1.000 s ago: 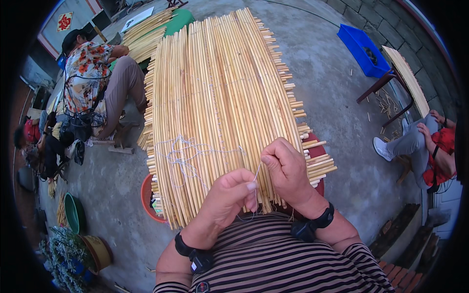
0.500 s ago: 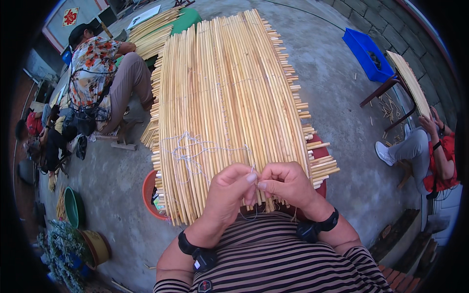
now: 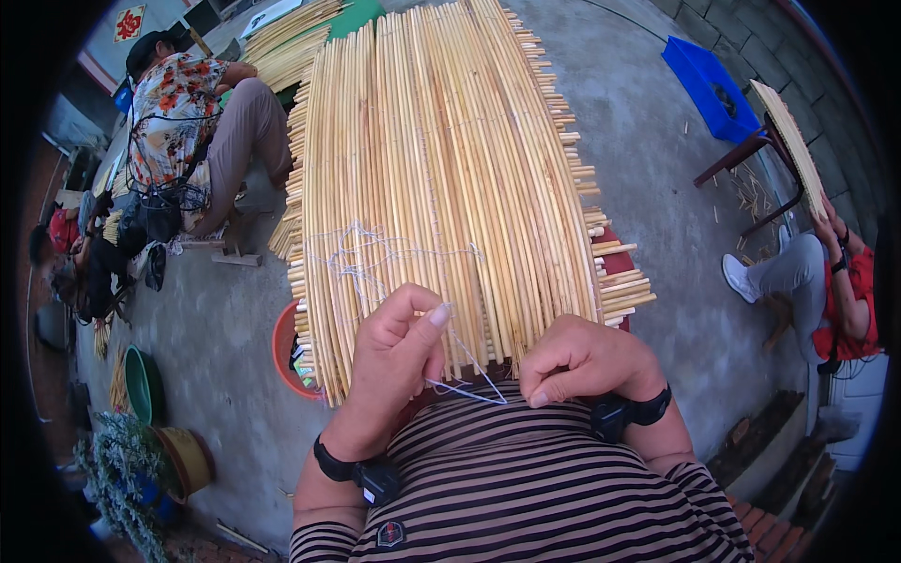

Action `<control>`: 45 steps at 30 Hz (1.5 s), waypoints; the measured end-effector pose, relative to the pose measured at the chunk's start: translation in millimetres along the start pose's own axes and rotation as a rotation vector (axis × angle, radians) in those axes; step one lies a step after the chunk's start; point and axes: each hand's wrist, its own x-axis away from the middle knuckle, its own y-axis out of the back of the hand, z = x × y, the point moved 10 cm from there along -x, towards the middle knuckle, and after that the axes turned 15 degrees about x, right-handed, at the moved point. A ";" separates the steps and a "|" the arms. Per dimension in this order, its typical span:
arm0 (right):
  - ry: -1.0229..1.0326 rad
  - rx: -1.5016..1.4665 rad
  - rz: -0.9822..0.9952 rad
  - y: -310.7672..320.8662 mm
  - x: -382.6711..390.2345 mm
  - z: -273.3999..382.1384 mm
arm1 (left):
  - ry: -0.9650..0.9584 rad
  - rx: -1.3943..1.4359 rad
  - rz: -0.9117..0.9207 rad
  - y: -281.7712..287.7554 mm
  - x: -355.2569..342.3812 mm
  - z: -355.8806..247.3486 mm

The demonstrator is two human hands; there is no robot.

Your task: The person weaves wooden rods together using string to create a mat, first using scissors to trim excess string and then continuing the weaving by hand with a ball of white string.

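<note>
A large mat of pale straight reeds [image 3: 441, 141] lies in front of me, stitched with thin thread, with a loose tangle of pale thread [image 3: 357, 253] on it. My left hand [image 3: 404, 347] is above the mat's near end, thumb and index finger pinched on a thread that falls in a long loop [image 3: 479, 398]. My right hand [image 3: 572, 366] is closed in a pinch at the mat's near edge, just right of that loop; what sits in its fingertips is too small to make out.
Co-workers sit at left [image 3: 174, 131], left background [image 3: 66, 263] and right [image 3: 845, 310], the right one holding a narrow mat [image 3: 788, 141] on a chair. Around are a blue tray [image 3: 699, 84], orange basin [image 3: 286, 361], green basin [image 3: 143, 385], potted plant [image 3: 127, 469] and stacked boards [image 3: 751, 432].
My hands, together half a second ago, have separated: the left rose, the right dropped rightward. The thread now hangs in a wider loop. The co-worker at right has both hands up on the narrow mat.
</note>
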 end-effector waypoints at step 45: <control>-0.934 -0.832 -0.971 -118.9 370.5 -320.5 | -0.667 -1.126 -0.086 -19.5 -39.5 -11.6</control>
